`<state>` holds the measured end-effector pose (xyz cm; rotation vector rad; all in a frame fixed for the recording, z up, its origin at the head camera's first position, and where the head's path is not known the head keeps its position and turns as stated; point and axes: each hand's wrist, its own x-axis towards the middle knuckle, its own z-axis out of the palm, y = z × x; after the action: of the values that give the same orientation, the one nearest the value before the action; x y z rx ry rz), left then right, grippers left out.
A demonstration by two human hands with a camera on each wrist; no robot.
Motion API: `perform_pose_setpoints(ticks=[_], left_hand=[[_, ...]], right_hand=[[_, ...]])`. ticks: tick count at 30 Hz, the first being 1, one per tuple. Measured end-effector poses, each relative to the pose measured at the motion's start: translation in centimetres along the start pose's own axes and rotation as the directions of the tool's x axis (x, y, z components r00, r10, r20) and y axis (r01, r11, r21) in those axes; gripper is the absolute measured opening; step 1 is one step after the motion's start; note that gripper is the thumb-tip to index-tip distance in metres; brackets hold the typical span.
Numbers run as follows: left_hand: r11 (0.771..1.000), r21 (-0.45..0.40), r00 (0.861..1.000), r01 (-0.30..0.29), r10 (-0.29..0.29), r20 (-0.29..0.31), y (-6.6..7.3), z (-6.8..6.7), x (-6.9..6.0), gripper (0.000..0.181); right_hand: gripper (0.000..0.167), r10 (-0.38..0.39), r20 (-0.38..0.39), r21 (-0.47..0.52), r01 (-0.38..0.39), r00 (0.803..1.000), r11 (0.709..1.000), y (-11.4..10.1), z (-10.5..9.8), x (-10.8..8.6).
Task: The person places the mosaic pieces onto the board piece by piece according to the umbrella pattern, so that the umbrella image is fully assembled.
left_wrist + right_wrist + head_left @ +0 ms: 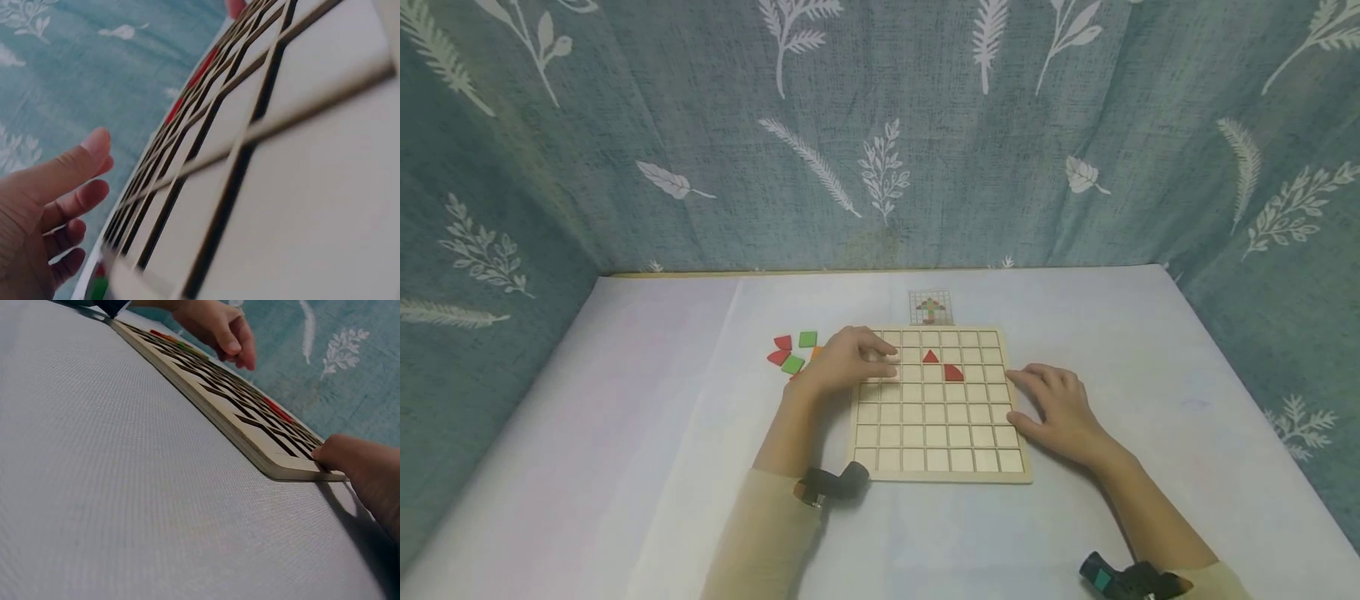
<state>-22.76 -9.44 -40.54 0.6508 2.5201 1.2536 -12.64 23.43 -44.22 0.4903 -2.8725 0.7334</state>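
A square wooden grid board point(936, 437) lies flat on the table. On it sit a red triangle point(930, 357) and a red quarter-circle piece point(953, 373), both in the upper middle cells. My left hand point(852, 360) hovers over the board's upper left part. Its thumb and fingers are apart, and the left wrist view shows nothing between them. At the right edge of the board rests my right hand point(1054, 408), fingers relaxed, with its thumb point(369, 465) touching the frame in the right wrist view.
Left of the board lie loose pieces: red ones point(783, 342), green squares point(807, 339) and an orange one point(817, 352), partly hidden behind my left hand. A small pattern card point(931, 307) stands just beyond the far edge. Patterned curtains point(880, 150) enclose the white table point(700, 483).
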Motion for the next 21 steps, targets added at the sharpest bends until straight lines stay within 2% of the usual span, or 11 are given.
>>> perform_pose_setpoints(ticks=[3,7,13,17,21], left_hand=[[0.999,-0.031,1.000,0.019,-0.020,-0.020,-0.7,-0.9,-0.7,0.030],[0.994,-0.079,0.996,0.077,-0.080,-0.032,-1.6,-2.2,-1.6,0.032],[0.989,-0.062,0.988,0.137,-0.141,-0.064,-2.3,-3.6,-2.5,0.036],[0.975,-0.093,0.975,0.201,-0.208,-0.073,-2.6,-4.2,-3.0,0.046],[0.964,-0.111,0.966,0.242,-0.251,-0.067,-3.1,-4.7,-3.1,0.049]], right_hand=[[0.055,-0.005,-0.006,0.003,0.005,1.000,1.000,0.0,0.0,0.0],[0.055,-0.006,-0.009,0.006,0.006,1.000,1.000,0.0,0.1,0.0],[0.055,-0.013,-0.019,0.004,0.013,1.000,1.000,0.2,0.3,0.1],[0.056,-0.011,-0.016,0.001,0.011,1.000,1.000,0.3,0.4,0.0],[0.056,0.000,-0.006,0.006,0.000,1.000,1.000,0.3,0.3,0.0]])
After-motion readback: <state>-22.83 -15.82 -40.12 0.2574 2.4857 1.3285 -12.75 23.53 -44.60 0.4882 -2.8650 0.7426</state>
